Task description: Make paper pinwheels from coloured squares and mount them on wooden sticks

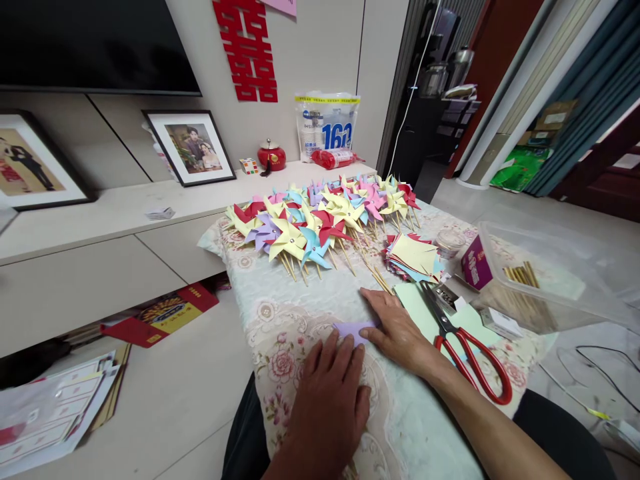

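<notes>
A small lilac paper square [353,331] lies on the floral tablecloth [280,333], folded flat. My left hand [327,393] lies flat on its near edge, fingers stretched out. My right hand [395,327] presses flat on its right side, fingers extended toward the left. Neither hand grips anything. Red-handled scissors [463,343] lie just right of my right hand on a pale green sheet [417,310].
A heap of coloured paper pinwheels [320,220] on sticks fills the far table. A stack of cut paper squares [413,257], a tape roll [450,240], a purple box [475,263] and a clear tub of sticks [530,280] sit at right. Framed photos [193,147] stand on the left shelf.
</notes>
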`<state>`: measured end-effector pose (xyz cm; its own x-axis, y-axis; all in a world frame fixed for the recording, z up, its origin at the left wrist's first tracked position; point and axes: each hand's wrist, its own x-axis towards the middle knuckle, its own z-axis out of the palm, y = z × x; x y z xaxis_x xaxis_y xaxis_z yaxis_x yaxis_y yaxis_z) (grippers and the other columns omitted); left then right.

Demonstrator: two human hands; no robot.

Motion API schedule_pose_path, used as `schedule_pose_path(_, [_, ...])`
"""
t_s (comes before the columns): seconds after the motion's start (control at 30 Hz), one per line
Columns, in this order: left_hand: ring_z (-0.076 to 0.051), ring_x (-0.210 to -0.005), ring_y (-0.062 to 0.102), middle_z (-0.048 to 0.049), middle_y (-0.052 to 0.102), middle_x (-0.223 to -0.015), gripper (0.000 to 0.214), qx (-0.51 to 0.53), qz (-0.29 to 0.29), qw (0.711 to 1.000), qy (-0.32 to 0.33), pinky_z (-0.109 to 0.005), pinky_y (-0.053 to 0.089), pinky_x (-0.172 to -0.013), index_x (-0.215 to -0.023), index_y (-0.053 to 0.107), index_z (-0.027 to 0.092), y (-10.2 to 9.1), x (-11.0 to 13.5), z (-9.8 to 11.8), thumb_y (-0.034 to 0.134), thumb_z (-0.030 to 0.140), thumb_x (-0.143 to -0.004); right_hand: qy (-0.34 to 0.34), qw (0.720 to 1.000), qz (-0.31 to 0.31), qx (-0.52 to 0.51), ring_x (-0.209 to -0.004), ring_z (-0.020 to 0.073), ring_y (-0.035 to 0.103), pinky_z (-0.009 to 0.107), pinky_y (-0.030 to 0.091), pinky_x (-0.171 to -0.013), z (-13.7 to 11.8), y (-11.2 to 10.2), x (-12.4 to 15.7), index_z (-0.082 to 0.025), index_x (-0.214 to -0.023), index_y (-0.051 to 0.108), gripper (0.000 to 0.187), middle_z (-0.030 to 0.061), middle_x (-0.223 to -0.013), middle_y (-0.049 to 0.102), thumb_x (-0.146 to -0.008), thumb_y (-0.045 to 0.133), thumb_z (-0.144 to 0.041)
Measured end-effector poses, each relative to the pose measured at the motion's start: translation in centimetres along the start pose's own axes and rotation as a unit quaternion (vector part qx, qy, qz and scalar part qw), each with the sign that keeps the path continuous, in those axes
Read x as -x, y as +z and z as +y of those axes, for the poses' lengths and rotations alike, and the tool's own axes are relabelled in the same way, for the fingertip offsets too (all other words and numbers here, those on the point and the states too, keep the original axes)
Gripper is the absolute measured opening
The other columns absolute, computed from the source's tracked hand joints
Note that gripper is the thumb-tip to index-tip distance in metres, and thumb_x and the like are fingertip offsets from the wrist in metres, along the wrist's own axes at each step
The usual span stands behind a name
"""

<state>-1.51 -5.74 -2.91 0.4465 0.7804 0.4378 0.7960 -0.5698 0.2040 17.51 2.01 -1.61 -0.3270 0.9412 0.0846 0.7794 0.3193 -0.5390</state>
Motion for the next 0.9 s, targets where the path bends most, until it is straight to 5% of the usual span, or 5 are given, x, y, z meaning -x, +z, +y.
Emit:
schedule_pose_path(0.5, [-0.035, -0.130, 0.055, -0.0128, 0.062, -0.141, 0.042, -0.017, -0.001, 0.999, -0.036, -0.052, 0.046, -0.103, -0.128, 0.066, 0.017, 0.18, 0.30, 0.24, 0.058, 0.030, -0.089, -0.002, 0.999, 0.011, -0.038, -0.130, 0.0288, 0.047, 0.049, 0.035, -0.113, 0.52, -0.36, -0.19, -0.015, -0.146, 0.044, 0.062, 0.0164, -0.140, 0.054, -0.086, 0.055, -0.012])
schedule_pose_path(0.7, [-0.034, -0.131, 0.054, -0.0124, 0.062, -0.141, 0.044, -0.007, -0.004, 1.000, -0.028, -0.052, 0.046, -0.105, -0.131, 0.065, 0.020, -0.04, 0.42, 0.05, 0.059, 0.033, -0.090, 0.016, 0.999, -0.004, -0.041, -0.133, 0.0332, 0.043, 0.053, 0.035, -0.113, 0.08, -0.55, -0.02, -0.013, -0.149, 0.041, 0.069, 0.0186, -0.145, 0.049, -0.086, 0.064, -0.029])
schedule_pose_path(0.9, [-0.035, -0.133, 0.053, -0.0136, 0.060, -0.142, 0.044, -0.005, -0.009, 1.000, -0.026, -0.053, 0.046, -0.105, -0.131, 0.065, 0.021, -0.15, 0.59, 0.06, 0.059, 0.037, -0.090, -0.006, 0.998, 0.014, -0.067, -0.130, 0.0299, 0.047, 0.049, 0.034, -0.113, 0.32, -0.60, -0.14, -0.011, -0.136, 0.055, 0.055, 0.0178, -0.137, 0.056, -0.081, 0.058, -0.010])
